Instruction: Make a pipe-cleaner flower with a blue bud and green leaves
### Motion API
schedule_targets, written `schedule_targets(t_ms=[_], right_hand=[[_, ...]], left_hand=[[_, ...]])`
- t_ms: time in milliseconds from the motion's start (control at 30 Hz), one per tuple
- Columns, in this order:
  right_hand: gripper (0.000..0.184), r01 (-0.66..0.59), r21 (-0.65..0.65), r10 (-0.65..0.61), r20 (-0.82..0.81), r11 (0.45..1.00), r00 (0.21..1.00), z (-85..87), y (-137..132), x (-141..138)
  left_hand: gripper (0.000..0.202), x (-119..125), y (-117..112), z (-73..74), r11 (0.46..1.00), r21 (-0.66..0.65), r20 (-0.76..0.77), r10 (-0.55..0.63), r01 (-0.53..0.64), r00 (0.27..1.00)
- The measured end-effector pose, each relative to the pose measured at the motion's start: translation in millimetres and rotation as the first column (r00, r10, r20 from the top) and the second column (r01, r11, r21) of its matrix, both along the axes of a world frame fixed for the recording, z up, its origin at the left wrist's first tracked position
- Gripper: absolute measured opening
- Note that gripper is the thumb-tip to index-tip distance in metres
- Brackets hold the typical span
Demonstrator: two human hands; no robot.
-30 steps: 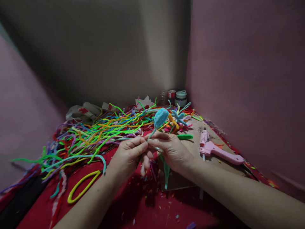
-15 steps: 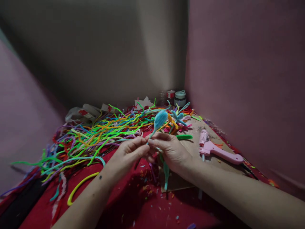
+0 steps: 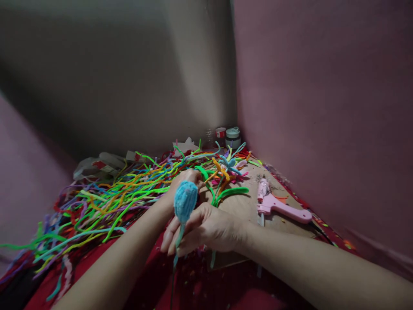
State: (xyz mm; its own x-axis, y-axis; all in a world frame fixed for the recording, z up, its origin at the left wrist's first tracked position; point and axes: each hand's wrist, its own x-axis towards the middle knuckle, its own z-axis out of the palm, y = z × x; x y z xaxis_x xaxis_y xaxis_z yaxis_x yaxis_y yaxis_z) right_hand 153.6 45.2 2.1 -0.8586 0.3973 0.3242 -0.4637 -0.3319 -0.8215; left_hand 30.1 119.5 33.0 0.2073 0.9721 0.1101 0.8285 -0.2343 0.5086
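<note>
My right hand [image 3: 209, 228] pinches the thin stem of a blue pipe-cleaner flower bud [image 3: 186, 200] in front of me. The bud stands nearly upright, and its stem hangs below the fingers. Farther back, my left hand [image 3: 187, 176] reaches to the edge of the pipe-cleaner pile [image 3: 129, 187]. The bud partly covers that hand, and its fingertips are hidden. Close by it lie green pipe-cleaner leaves [image 3: 234, 190] and an orange pipe-cleaner piece [image 3: 222, 168]. A light-blue pipe-cleaner flower [image 3: 229, 163] lies just beyond.
A pink glue gun [image 3: 284, 206] rests on a cardboard sheet [image 3: 240, 211] at the right. Behind stand a jar with a pale lid [image 3: 232, 137] and a red-labelled container [image 3: 220, 132]. A plastic bag [image 3: 97, 165] sits back left. Red cloth [image 3: 151, 267] covers the surface.
My right hand has brought the blue bud nearer and to the left. My left hand has let go of its stem and moved forward to the pile. The view has shifted slightly right.
</note>
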Motion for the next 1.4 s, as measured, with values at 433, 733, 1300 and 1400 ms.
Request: schedule_targets(t_ms=[433,733,1300,1400], right_hand=[[0.026,-0.24,0.097,0.245,-0.043,0.966,0.969,-1.8,17,-2],[0.013,-0.37,0.158,0.383,-0.067,0.916,0.921,-7.8,27,-6],[0.015,0.355,-0.471,-0.387,0.03,0.808,0.922,3.1,14,-3],[0.01,0.441,-0.506,-0.487,0.047,0.741,0.872,4.7,16,-4]], left_hand=[[0.019,51,25,7.5,0.982,-0.187,0.082,-0.018,0.033,0.996],[0.025,69,36,-13.8,0.947,-0.315,0.176,-0.002,0.058,0.984],[0.026,3,6,39.1,0.985,-0.124,0.501,0.165,-0.119,0.85],[0.026,-15,-44,42.1,0.984,-0.068,0.616,0.173,-0.167,0.769]])
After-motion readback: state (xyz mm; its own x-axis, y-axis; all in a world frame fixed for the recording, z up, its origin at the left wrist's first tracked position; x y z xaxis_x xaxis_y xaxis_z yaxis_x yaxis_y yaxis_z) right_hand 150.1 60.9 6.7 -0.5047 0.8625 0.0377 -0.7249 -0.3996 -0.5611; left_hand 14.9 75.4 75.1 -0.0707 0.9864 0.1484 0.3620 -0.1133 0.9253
